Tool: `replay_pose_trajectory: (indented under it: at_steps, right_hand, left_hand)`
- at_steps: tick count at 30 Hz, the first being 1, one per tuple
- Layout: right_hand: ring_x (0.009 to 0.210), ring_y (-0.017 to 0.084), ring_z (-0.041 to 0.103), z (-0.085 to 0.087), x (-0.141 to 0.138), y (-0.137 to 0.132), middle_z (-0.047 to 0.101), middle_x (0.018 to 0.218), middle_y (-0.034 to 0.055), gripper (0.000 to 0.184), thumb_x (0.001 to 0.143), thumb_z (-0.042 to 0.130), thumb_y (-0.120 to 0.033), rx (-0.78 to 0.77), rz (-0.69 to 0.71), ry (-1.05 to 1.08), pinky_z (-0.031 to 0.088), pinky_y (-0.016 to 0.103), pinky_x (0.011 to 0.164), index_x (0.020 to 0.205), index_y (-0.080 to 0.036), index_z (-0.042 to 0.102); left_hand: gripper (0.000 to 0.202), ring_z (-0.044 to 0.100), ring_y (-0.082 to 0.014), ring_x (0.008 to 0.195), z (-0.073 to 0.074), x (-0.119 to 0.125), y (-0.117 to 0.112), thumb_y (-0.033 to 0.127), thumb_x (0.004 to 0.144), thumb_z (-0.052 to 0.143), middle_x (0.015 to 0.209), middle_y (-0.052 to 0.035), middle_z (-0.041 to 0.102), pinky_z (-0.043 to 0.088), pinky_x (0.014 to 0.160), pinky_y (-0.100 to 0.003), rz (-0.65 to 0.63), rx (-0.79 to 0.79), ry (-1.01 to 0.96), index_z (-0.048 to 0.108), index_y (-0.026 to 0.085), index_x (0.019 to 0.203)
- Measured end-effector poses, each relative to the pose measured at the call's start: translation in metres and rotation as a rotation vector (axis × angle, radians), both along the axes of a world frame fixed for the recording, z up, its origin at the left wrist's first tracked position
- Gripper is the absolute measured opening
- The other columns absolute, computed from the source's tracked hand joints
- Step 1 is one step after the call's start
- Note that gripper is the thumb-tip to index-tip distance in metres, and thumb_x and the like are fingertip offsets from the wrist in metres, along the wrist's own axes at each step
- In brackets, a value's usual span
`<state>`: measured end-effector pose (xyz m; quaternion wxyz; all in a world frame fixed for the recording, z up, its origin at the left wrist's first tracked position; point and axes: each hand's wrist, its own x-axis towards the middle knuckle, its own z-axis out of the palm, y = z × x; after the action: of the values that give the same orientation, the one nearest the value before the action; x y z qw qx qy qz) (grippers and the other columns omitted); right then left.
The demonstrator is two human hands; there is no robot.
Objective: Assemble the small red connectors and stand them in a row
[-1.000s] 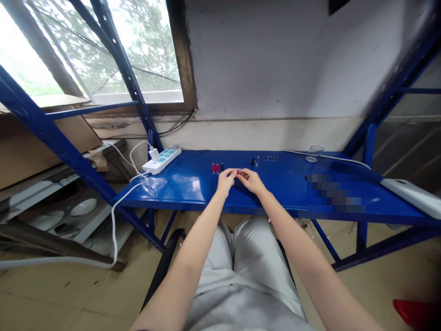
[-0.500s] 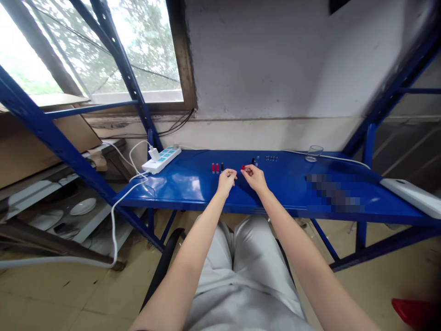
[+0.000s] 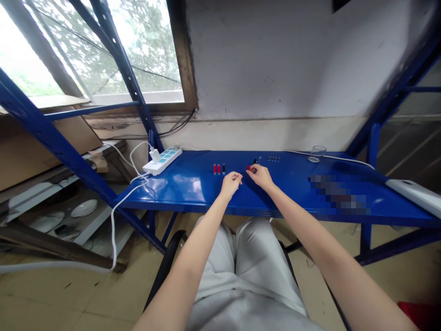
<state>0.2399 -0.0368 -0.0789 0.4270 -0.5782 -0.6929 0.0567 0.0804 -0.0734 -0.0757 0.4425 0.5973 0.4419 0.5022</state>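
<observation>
My right hand (image 3: 261, 176) is closed at the fingertips on a small red-capped tube (image 3: 248, 168), just above the blue table (image 3: 285, 184). Right behind those fingers is a small black piece (image 3: 255, 161), partly hidden by them. To the left and slightly lower, my left hand (image 3: 230, 184) has its fingers curled together; whatever may be in them is too small to make out. Beyond it stand two red-topped tubes (image 3: 217, 168) and a black-topped tube (image 3: 223, 168) in a short row. Several tiny metallic pieces (image 3: 274, 159) are lined up farther right.
A white power strip (image 3: 161, 161) with a plugged-in charger lies at the table's left end, its cable (image 3: 113, 230) hanging down. A clear glass (image 3: 317, 154) stands at the back right. A blurred dark object (image 3: 339, 193) and a white case (image 3: 413, 193) occupy the right side.
My right hand has shifted slightly right with the red-capped tube, now covering most of the clear piece behind. My left hand has moved slightly right, and the view has shifted a little.
</observation>
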Motion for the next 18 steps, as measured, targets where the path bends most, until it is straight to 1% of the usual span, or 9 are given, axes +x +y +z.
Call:
replay_pose_trajectory:
  at_steps: [2,5,8,9,13,16,18]
  right_hand:
    - [0.064,0.016,0.058,0.003,0.01,0.004,0.064,0.07,0.0036,0.014,0.071,0.057,-0.031,-0.037,0.001,-0.063,0.04,0.026,0.06,0.073,-0.019,0.062]
    - [0.062,0.016,0.058,0.007,0.029,0.012,0.064,0.067,0.0035,0.013,0.068,0.059,-0.03,-0.104,-0.038,-0.092,0.04,0.026,0.058,0.071,-0.018,0.063]
    - [0.058,0.015,0.058,0.012,0.047,0.021,0.064,0.061,0.003,0.013,0.065,0.061,-0.029,-0.232,-0.069,-0.025,0.04,0.025,0.055,0.069,-0.016,0.063]
    - [0.057,0.015,0.058,0.013,0.052,0.024,0.063,0.058,0.0026,0.014,0.064,0.062,-0.029,-0.253,-0.08,-0.002,0.04,0.024,0.054,0.068,-0.016,0.062]
    - [0.052,0.014,0.057,0.014,0.063,0.032,0.062,0.052,0.0015,0.016,0.06,0.066,-0.031,-0.256,-0.101,0.032,0.04,0.024,0.05,0.059,-0.016,0.06]
    - [0.05,0.014,0.056,0.012,0.063,0.037,0.06,0.05,0.0013,0.017,0.058,0.068,-0.031,-0.242,-0.105,0.039,0.039,0.024,0.049,0.055,-0.016,0.059]
    - [0.051,0.014,0.056,0.01,0.06,0.041,0.061,0.05,0.0016,0.017,0.059,0.068,-0.03,-0.244,-0.097,0.046,0.039,0.024,0.049,0.056,-0.016,0.059]
  left_hand:
    - [0.011,0.042,-0.0059,0.04,0.0,0.0,0.0,0.025,0.075,0.054,0.056,0.0009,0.055,0.033,0.043,-0.019,-0.005,0.0,0.002,0.06,0.016,0.074]
    - [0.01,0.042,-0.006,0.041,0.001,0.0,0.001,0.024,0.074,0.054,0.056,0.0008,0.055,0.033,0.044,-0.019,-0.004,-0.009,0.006,0.059,0.016,0.073]
    - [0.009,0.042,-0.0059,0.041,0.001,-0.001,0.0,0.024,0.073,0.056,0.055,0.0011,0.055,0.033,0.044,-0.019,-0.011,-0.028,-0.008,0.06,0.016,0.073]
    - [0.009,0.042,-0.0059,0.041,0.002,-0.001,0.0,0.024,0.073,0.056,0.055,0.0011,0.055,0.033,0.044,-0.019,-0.015,-0.031,-0.01,0.06,0.016,0.073]
    - [0.011,0.043,-0.0062,0.043,0.002,-0.002,0.0,0.024,0.074,0.054,0.057,0.0006,0.056,0.034,0.045,-0.019,-0.029,-0.015,0.006,0.059,0.016,0.074]
    - [0.011,0.043,-0.0063,0.043,0.0,-0.002,0.001,0.024,0.075,0.052,0.057,0.0003,0.056,0.034,0.045,-0.02,-0.032,-0.002,0.017,0.059,0.015,0.074]
    - [0.012,0.043,-0.0064,0.043,0.0,-0.002,0.001,0.024,0.075,0.051,0.057,0.0002,0.056,0.034,0.044,-0.02,-0.032,0.0,0.02,0.059,0.015,0.075]
